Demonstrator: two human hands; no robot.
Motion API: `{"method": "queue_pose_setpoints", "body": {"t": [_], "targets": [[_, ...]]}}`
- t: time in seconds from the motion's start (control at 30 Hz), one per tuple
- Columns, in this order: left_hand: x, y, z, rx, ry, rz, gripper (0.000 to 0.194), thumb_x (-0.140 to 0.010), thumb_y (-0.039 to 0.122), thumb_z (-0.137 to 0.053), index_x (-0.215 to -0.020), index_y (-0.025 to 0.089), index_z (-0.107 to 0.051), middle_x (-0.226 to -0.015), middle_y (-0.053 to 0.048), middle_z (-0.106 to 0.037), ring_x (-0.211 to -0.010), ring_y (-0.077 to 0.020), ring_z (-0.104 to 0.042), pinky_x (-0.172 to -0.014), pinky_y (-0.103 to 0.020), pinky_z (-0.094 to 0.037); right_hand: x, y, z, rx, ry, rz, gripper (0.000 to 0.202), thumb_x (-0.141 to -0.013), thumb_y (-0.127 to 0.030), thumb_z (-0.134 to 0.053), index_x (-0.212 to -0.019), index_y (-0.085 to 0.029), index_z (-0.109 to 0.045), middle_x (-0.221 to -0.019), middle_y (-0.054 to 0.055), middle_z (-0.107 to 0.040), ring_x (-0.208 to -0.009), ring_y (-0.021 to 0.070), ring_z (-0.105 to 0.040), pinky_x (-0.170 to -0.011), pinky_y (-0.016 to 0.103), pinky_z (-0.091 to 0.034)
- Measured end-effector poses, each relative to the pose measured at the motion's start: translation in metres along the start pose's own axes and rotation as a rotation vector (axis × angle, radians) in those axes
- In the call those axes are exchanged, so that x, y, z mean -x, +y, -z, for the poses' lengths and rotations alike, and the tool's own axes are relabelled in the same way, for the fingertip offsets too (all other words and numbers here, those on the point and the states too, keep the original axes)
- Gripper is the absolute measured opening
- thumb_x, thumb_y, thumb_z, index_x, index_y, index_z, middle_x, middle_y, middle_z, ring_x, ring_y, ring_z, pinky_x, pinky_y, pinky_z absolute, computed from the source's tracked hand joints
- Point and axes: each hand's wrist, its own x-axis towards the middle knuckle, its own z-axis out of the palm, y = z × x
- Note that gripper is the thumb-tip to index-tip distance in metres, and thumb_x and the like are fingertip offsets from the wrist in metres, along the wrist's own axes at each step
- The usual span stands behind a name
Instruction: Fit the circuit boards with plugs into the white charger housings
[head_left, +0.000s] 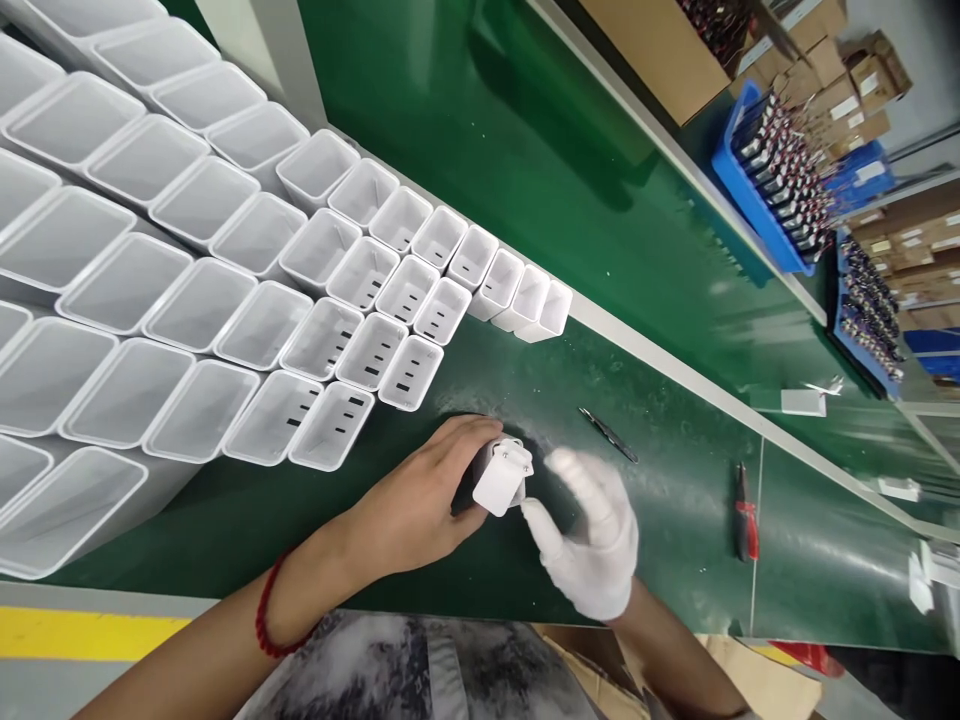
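My bare left hand (pixel 424 495) is wrapped round a small white case (pixel 501 482), held upright just above the green bench. A rounded white flap and two small screw-like dots show on its top end. Most of the case's body is hidden by my fingers. My right hand (pixel 589 535), in a white glove, is just right of the case. Its thumb and fingers are apart with nothing between them, and the thumb tip comes close to the case's edge. Black tweezers (pixel 609 434) lie on the bench beyond the glove.
Rows of open white plastic housings (pixel 199 195) fill the left. Red-handled pliers (pixel 746 515) lie at the right. A pale rail (pixel 660 363) crosses the green bench (pixel 675 490). Behind it stand a blue tray (pixel 757 210) of wired parts and a cardboard box (pixel 660 50).
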Motion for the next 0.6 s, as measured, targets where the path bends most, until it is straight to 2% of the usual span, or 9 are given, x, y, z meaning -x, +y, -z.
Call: {"method": "queue_pose_setpoints", "body": {"t": [0.07, 0.13, 0.27, 0.4, 0.5, 0.6], "targets": [[-0.001, 0.0, -0.002, -0.015, 0.009, -0.011, 0.056, -0.087, 0.017, -0.057, -0.138, 0.025, -0.035, -0.141, -0.01, -0.051, -0.137, -0.0272, -0.045, -0.111, -0.046, -0.045, 0.01, -0.001, -0.01, 0.121, -0.031, 0.082, 0.063, -0.089, -0.025, -0.059, -0.147, -0.031, -0.037, -0.107, 0.011, -0.062, -0.087, 0.0259, -0.064, -0.068, 0.04, -0.058], [-0.001, -0.001, -0.004, -0.034, 0.017, -0.021, 0.057, -0.086, 0.014, -0.056, -0.138, 0.025, -0.034, -0.14, -0.01, -0.052, -0.137, -0.027, -0.045, -0.112, -0.047, -0.045, 0.015, -0.004, -0.02, 0.222, -0.11, 0.12, 0.061, -0.091, -0.03, -0.055, -0.148, -0.025, -0.035, -0.115, 0.017, -0.061, -0.09, 0.0286, -0.065, -0.067, 0.041, -0.058], [-0.002, -0.004, -0.006, -0.082, 0.047, -0.036, 0.06, -0.084, 0.007, -0.052, -0.138, 0.025, -0.034, -0.138, -0.011, -0.053, -0.134, -0.0261, -0.048, -0.111, -0.047, -0.045, 0.019, -0.007, -0.036, 0.312, -0.103, 0.072, 0.063, -0.094, -0.038, -0.052, -0.15, -0.021, -0.03, -0.121, 0.019, -0.062, -0.09, 0.0292, -0.067, -0.066, 0.038, -0.058], [-0.001, -0.003, -0.008, -0.164, 0.055, -0.064, 0.063, -0.086, 0.006, -0.049, -0.143, 0.022, -0.028, -0.144, -0.014, -0.049, -0.138, -0.0259, -0.044, -0.113, -0.046, -0.043, 0.021, -0.004, -0.051, 0.296, -0.052, -0.028, 0.062, -0.092, -0.042, -0.056, -0.146, -0.019, -0.035, -0.104, 0.015, -0.069, -0.075, 0.0248, -0.068, -0.058, 0.031, -0.055], [0.005, 0.001, -0.008, -0.242, 0.058, -0.069, 0.066, -0.09, 0.014, -0.052, -0.148, 0.019, -0.022, -0.15, -0.016, -0.042, -0.142, -0.0277, -0.038, -0.114, -0.046, -0.042, 0.015, -0.001, -0.057, 0.316, 0.004, -0.03, 0.052, -0.092, -0.035, -0.056, -0.139, -0.019, -0.043, -0.096, 0.012, -0.071, -0.072, 0.0238, -0.069, -0.058, 0.03, -0.055], [0.016, 0.006, -0.005, -0.29, 0.089, -0.036, 0.064, -0.095, 0.029, -0.05, -0.15, 0.02, -0.02, -0.153, -0.016, -0.04, -0.142, -0.0296, -0.038, -0.112, -0.047, -0.044, 0.008, -0.001, -0.043, 0.324, 0.084, 0.011, 0.046, -0.091, -0.026, -0.054, -0.136, -0.021, -0.047, -0.095, 0.011, -0.071, -0.069, 0.0234, -0.07, -0.054, 0.03, -0.055]]}}
